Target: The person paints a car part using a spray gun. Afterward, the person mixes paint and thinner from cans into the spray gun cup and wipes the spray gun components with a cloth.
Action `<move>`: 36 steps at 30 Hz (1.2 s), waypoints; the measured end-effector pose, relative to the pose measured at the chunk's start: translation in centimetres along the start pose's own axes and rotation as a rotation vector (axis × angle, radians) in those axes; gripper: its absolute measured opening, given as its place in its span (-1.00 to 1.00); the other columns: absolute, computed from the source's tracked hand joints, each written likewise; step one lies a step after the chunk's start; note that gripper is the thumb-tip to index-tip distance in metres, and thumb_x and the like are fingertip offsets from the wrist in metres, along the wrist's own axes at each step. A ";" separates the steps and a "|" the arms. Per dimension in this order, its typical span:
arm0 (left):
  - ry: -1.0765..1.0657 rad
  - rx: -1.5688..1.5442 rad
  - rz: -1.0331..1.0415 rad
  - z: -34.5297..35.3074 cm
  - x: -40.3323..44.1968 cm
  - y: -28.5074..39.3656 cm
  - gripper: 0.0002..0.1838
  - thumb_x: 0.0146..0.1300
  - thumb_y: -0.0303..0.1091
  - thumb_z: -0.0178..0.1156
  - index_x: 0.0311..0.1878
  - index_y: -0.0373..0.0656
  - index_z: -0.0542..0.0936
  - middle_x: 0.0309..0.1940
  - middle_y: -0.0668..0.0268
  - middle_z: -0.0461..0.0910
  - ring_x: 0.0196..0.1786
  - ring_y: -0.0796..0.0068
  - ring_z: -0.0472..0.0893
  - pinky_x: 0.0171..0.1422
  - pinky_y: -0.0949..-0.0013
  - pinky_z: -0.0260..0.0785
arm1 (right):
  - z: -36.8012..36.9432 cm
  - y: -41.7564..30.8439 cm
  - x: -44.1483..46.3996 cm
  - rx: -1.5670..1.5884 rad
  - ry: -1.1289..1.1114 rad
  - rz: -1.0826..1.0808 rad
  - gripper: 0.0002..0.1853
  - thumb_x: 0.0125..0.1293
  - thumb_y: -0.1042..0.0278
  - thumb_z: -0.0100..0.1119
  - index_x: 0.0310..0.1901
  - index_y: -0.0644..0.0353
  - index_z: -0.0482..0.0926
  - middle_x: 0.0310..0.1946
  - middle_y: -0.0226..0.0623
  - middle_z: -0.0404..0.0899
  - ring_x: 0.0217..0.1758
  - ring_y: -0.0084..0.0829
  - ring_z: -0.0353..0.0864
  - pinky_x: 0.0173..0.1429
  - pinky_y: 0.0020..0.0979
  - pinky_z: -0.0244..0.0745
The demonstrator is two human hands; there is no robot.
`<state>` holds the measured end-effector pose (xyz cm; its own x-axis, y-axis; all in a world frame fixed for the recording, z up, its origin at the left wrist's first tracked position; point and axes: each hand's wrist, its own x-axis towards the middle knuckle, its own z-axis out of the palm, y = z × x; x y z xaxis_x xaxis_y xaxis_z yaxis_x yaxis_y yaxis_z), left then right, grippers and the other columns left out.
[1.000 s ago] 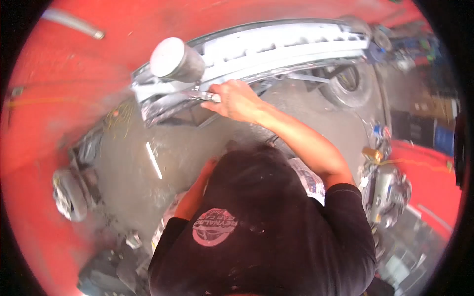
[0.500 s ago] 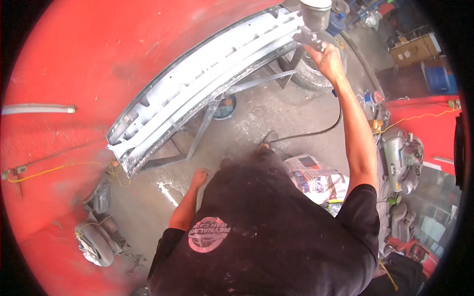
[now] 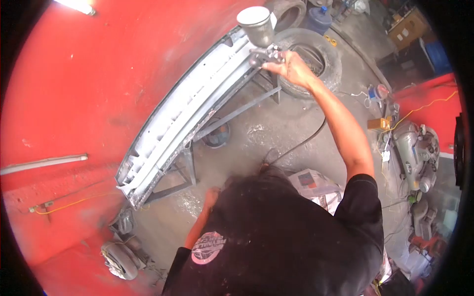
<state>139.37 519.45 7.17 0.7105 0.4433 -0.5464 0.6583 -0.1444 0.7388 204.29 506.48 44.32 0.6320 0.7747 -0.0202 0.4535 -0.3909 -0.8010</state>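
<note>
Head view: our right hand gripped the gun, likely spraying the bumper, next pass needing even spacing; our left hand's hold was unclear.

Is a grey floor with shiny patches toward the middle, carrying a metal stand near the edge along the red wall. Supports, by way of that stand, a long white panel. Bears also a round container under the stand and, toward the far edge, a large tire and a blue jug.
</note>
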 end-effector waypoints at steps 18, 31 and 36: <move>-0.108 -0.219 0.042 3.0 2.5 5.9 -0.64 0.39 -0.15 0.25 -0.10 -0.33 0.73 -0.13 -0.02 0.78 -0.06 0.28 0.73 0.09 0.21 0.54 | -10.8 9.8 5.4 -0.073 0.084 0.103 -0.33 0.26 -0.31 0.44 -0.28 0.37 0.73 -0.34 -0.06 0.78 -0.19 -0.09 0.76 0.06 -0.12 0.58; -0.202 -0.014 -0.079 1.0 12.3 10.5 -0.69 0.43 -0.21 0.20 -0.12 -0.32 0.71 -0.17 -0.04 0.75 -0.14 0.18 0.73 -0.01 0.13 0.53 | -13.8 14.3 19.3 -0.364 0.568 0.181 -0.25 0.28 -0.32 0.42 -0.15 0.47 0.73 -0.28 0.23 0.76 -0.13 0.15 0.78 0.05 -0.02 0.62; -0.278 0.020 -0.049 -0.8 16.2 12.9 -0.69 0.43 -0.22 0.19 -0.12 -0.33 0.70 -0.18 -0.05 0.74 -0.14 0.15 0.73 -0.01 0.10 0.52 | -13.3 15.2 16.7 -0.168 0.408 0.127 -0.29 0.30 -0.28 0.42 -0.03 0.41 0.75 -0.24 0.18 0.77 -0.12 0.06 0.80 0.05 -0.06 0.62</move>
<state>159.21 525.47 8.19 0.7167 0.1908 -0.6708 0.6965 -0.1477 0.7022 230.12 506.86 39.81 0.8696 0.4697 0.1523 0.4309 -0.5712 -0.6986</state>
